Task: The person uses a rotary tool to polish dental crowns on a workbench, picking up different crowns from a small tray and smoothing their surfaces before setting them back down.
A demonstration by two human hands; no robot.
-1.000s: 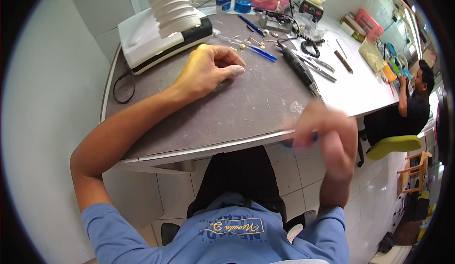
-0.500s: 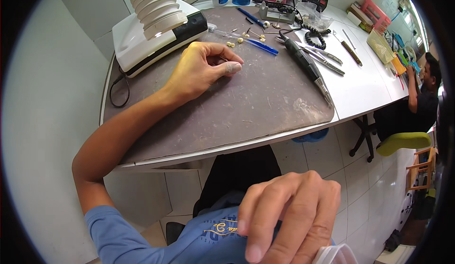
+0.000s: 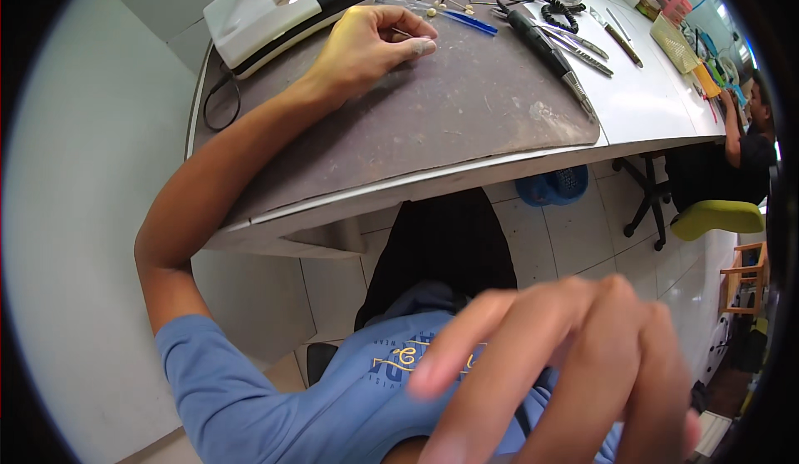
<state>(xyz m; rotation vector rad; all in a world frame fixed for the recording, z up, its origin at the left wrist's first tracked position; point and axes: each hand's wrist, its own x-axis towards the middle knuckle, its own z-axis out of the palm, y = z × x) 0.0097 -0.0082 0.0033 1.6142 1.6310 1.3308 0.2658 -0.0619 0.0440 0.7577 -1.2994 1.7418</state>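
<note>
My left hand [image 3: 362, 52] rests on the grey-brown bench mat [image 3: 399, 123], thumb and fingertips pinched together. A thin bit shows between them, too small to name. Just beyond lie a blue pen-like stick [image 3: 471, 22] and several small cream tooth-shaped pieces [image 3: 432, 13]. My right hand [image 3: 574, 356] is raised close to the camera, over my blue shirt. Its fingers are apart and loosely bent, blurred by motion, and I see nothing in them.
A white box [image 3: 283, 14] with a ribbed hose stands left of my hand. To the right lie a black corded handpiece [image 3: 543, 48], metal pliers-like tools [image 3: 583, 52] and a brown-handled tool [image 3: 626, 48]. A blue basket [image 3: 553, 185] stands on the floor. Another person [image 3: 753, 143] sits far right.
The view has tipped downward, so the bench sits higher in it. My right hand has come nearer and rightward; the whitish translucent rim beside it is no longer seen. My left hand keeps its pinch.
</note>
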